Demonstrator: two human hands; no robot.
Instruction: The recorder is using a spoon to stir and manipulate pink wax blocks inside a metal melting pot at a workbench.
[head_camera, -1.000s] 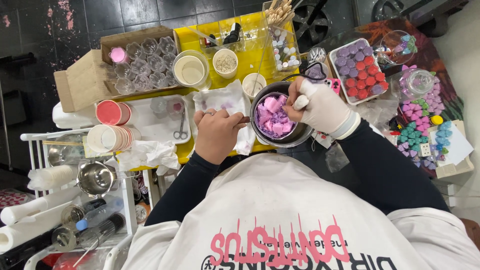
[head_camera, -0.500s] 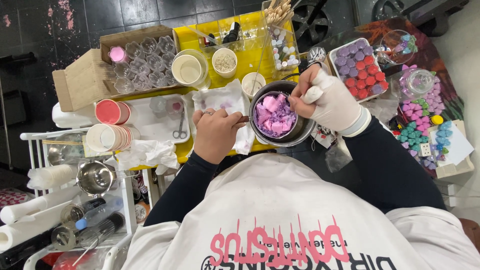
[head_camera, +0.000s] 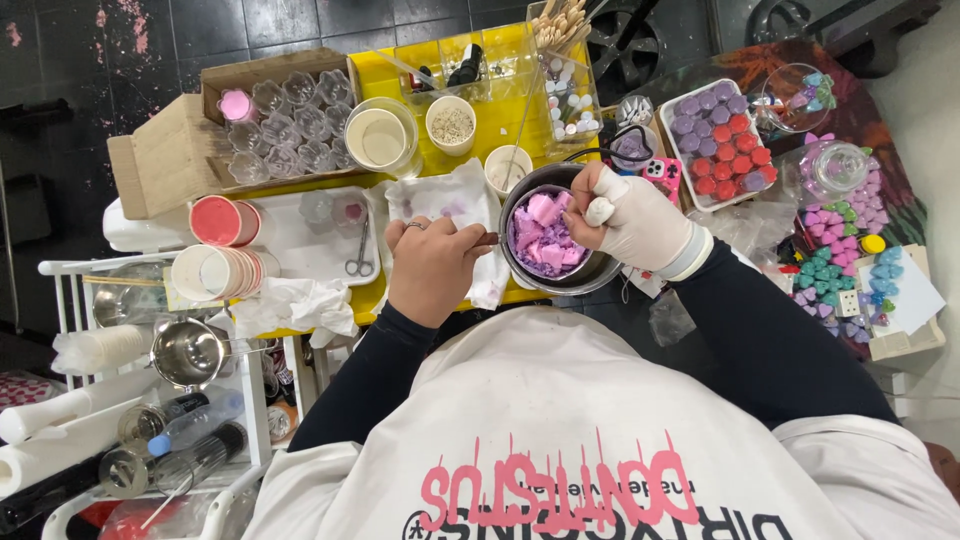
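On the yellow tabletop (head_camera: 452, 160) stands a metal pot (head_camera: 552, 245) filled with pink and purple wax chunks (head_camera: 543, 238), still solid, none melted. The bare left hand (head_camera: 432, 265) clenches the pot's handle. The gloved right hand (head_camera: 632, 220) grips its right rim, fingers perhaps pinching a white piece.

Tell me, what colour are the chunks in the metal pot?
Purple and pink chunks, seen best in the head view.
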